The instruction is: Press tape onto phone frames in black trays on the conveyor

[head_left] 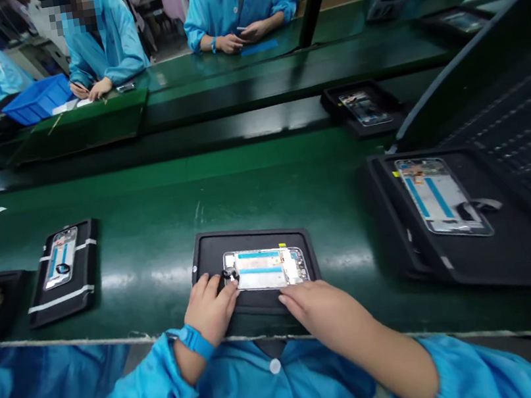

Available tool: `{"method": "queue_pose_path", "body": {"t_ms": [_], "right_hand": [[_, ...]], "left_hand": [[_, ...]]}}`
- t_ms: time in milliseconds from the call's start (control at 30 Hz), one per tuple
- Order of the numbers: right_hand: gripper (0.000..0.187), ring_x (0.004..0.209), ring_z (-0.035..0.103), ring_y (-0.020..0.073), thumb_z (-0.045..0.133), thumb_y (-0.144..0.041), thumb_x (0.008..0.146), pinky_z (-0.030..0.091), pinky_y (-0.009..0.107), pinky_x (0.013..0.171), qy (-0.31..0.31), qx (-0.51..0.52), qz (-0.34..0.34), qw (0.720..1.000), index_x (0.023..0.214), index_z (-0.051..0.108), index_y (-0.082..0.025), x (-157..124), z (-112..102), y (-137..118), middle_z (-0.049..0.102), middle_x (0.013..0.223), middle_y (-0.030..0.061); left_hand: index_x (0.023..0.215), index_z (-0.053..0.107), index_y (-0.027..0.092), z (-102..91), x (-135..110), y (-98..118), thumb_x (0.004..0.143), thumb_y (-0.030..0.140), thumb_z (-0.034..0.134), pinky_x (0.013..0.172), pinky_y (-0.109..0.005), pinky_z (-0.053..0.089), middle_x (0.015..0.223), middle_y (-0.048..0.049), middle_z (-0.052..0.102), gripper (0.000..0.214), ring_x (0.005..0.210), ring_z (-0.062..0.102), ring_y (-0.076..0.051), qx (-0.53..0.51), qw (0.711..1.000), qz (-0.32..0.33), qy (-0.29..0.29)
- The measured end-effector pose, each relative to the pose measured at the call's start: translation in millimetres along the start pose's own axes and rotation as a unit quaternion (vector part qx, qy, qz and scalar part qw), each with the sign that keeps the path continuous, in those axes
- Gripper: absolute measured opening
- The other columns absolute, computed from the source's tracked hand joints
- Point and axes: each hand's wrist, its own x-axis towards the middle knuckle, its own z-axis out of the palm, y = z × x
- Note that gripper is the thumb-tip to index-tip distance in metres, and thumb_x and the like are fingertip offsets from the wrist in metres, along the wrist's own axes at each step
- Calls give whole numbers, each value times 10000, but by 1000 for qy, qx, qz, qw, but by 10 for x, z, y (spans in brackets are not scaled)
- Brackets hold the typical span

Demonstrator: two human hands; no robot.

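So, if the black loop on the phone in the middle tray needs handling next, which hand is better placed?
Probably the left hand: it lies close by the black loop, at the same end of the phone. The right hand is toward the opposite end, farther away.

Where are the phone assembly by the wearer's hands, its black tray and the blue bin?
Phone assembly (262,280): head view, on its pale inner panel.
Black tray (208,254): head view, bare floor, left side.
Blue bin (38,101): head view, on its wall.
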Motion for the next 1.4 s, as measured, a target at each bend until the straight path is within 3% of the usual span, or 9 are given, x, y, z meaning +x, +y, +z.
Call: {"method": "queue_pose_path", "body": {"t_ms": [133,333,567,767,1033,1167,1300,1367,1400], "right_hand": [[335,898,514,201,304,-306,896,369,341,828,-13,20,18,1000,947,615,-190,-50,-35,97,585,963,37],[298,807,512,144,364,-356,864,349,261,745,-63,164,64,982,812,612,-199,-69,-124,118,585,850,9],[406,721,474,115,320,-473,828,335,214,640,-129,330,96,930,766,563,-155,-69,-123,163,571,799,15],[399,480,313,51,413,-514,775,250,193,456,-144,397,180,889,783,527,-132,-34,-104,183,456,623,0],[370,488,370,22,426,-462,812,278,137,435,-165,459,194,851,827,550,-113,-50,-165,183,484,665,3],[333,526,429,38,456,-429,807,289,135,396,-119,576,233,774,842,537,-108,-24,-112,203,535,809,36],[341,494,437,46,551,-423,743,306,152,374,50,718,298,628,908,481,-133,82,-59,238,536,827,24],[465,562,479,54,633,-446,659,368,150,438,136,749,284,583,975,472,-146,127,-36,255,551,848,25],[534,593,496,62,639,-493,632,402,160,482,178,746,275,579,1003,468,-149,140,-23,261,560,852,29]], "left_hand": [[866,557,407,-134,-147,323,603,393,555,1032,-138,194,1024,111,443,263,1162,266,0,-44,997,-69,9],[983,523,359,-124,-133,822,617,348,537,1023,-173,232,1117,117,393,367,1126,304,17,-133,990,-36,25],[975,534,312,1,11,787,655,346,504,969,-160,216,1040,97,427,322,1067,293,40,-124,992,10,8],[896,565,334,-43,-2,819,628,317,534,996,-132,216,1016,135,434,269,1054,296,66,-147,989,7,20],[838,580,319,3,42,839,648,277,504,907,-61,187,839,84,470,209,943,280,111,-185,983,-11,12],[809,584,295,29,100,818,663,278,489,909,-58,170,810,64,464,175,930,257,113,-189,982,-21,-9],[810,581,278,52,175,824,690,273,455,901,-95,130,788,36,456,174,950,226,83,-179,983,-4,-47],[799,575,262,70,204,840,723,257,397,879,-118,122,806,33,459,194,973,204,59,-198,976,4,-90],[803,570,255,76,217,849,745,258,351,878,-130,123,828,34,462,226,989,192,46,-215,967,0,-135]]}}
